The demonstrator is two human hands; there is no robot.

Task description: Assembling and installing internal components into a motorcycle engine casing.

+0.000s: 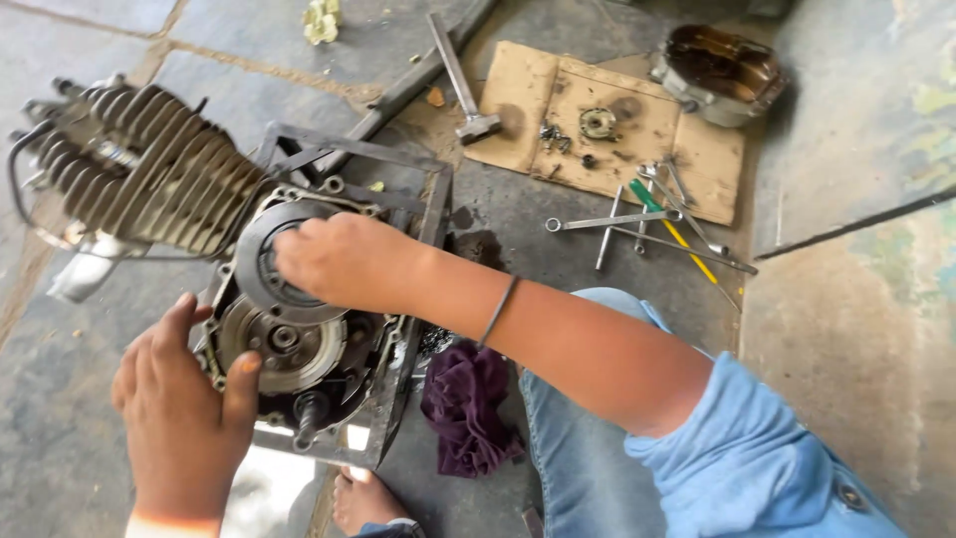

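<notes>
**A:** Status on the engine (249, 289)?

**B:** It's lying on its side in the steel frame (413, 199) on the floor, finned cylinder (149, 169) pointing away to my left. Side cover (719, 72) is off, sitting well apart past the cardboard (607, 125).

**A:** Hands?

**B:** Right hand (344, 261) is over the round plate (261, 261), fingers curled down onto its rim. Looks like a grip, but the fingertips are hidden behind my knuckles, so can't tell how tight. Left hand (184, 399) braces the near edge of the case, fingers together, thumb out toward the clutch (284, 344). Holding nothing.

**A:** Which step?

**B:** My read: handling the plate at the clutch. Whether it's coming off or going on, I can't say from this.

**A:** Next move needs?

**B:** Keep the plate square to the shaft, no tilting, left hand steadying the case. Any fasteners call for the spanners (637, 224), which lie beside the cardboard, out of reach without letting go. Rag (468, 403) is by my knee.
</notes>
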